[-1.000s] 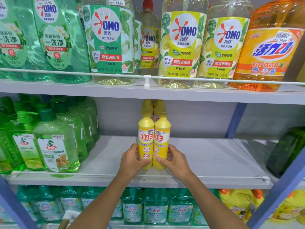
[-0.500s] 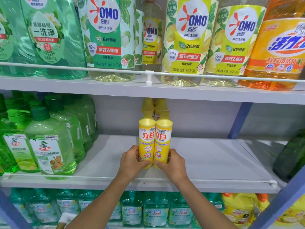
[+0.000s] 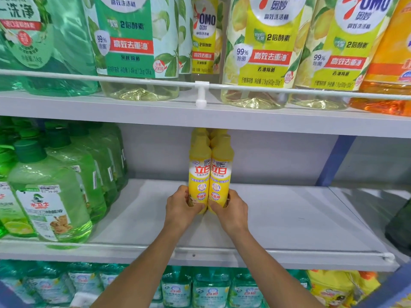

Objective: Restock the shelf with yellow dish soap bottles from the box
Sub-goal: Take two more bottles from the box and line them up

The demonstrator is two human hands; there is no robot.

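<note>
- Grey metal is forming the middle shelf (image 3: 289, 218), which is stretching across the centre of the frame. It is filling more of the view than a second ago, because the camera has come nearer.
- Along the top of the frame, the upper shelf (image 3: 133, 110) is carrying large bottles. Three big OMO bottles (image 3: 262, 52) are standing in front, one green-labelled and two yellow-labelled, with one slimmer one behind the gap. One orange bottle (image 3: 389, 63) is standing at the upper right. Their caps, visible earlier, are now lying outside the frame.
- Green bottles (image 3: 51, 192) are standing in overlapping rows at the left of the middle shelf, so I cannot count them.
- Four yellow dish soap bottles (image 3: 199, 174) are standing upright at the centre of the middle shelf. Two are touching side by side in front, and two behind are showing only their tops. The front pair is sitting closer to the back pair than before.
- The left hand (image 3: 181, 207) is gripping the lower part of the front left bottle, fingers curling round its side and thumb lying across its front. The right hand (image 3: 231, 210) is gripping the front right bottle the same way.
- One white wire rail (image 3: 289, 88) is running along the upper shelf's edge, with one white clip (image 3: 202, 96) holding it at mid-frame.
</note>
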